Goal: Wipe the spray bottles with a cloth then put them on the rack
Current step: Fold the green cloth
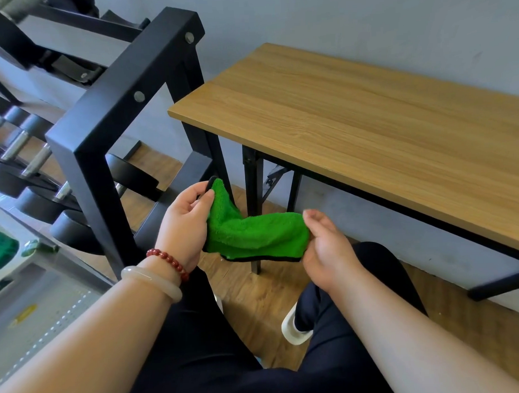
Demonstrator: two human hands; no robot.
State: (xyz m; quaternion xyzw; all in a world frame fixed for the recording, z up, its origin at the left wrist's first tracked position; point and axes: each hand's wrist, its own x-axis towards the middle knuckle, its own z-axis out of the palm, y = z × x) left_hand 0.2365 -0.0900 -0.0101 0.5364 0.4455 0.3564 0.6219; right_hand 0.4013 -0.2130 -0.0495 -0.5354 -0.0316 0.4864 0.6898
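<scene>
Head view: the left hand (185,219) pinches one corner of the fluffy green, black-edged cloth (253,234) and the right hand (327,247) grips its other end, low beside the black steel rack (108,113). No spray bottles show. Folding the cloth into a flat pad should make wiping easier

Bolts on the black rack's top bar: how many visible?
2. Far bolt by the back corner of the rack; near bolt midway along its top bar. Others may be hidden.
</scene>
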